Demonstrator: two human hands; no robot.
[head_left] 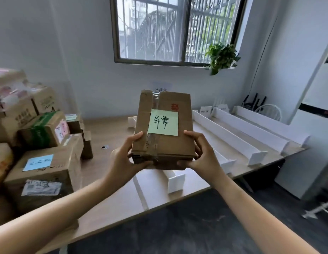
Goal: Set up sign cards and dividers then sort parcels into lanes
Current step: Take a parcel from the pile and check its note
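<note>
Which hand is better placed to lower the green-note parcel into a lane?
Right, probably. The right hand grips the parcel on the side nearest the white dividers; the left hand grips the side toward the stacked boxes.

- A parcel is held above the surface, between the left hand and the right hand.
- On its top face a note is stuck.
- On the surface's left part, boxes are stacked.
- On its right part, dividers are laid side by side, front to back.
- At their far ends, sign cards are stood.
- Behind, a window is set, a plant at its lower right corner.
</note>
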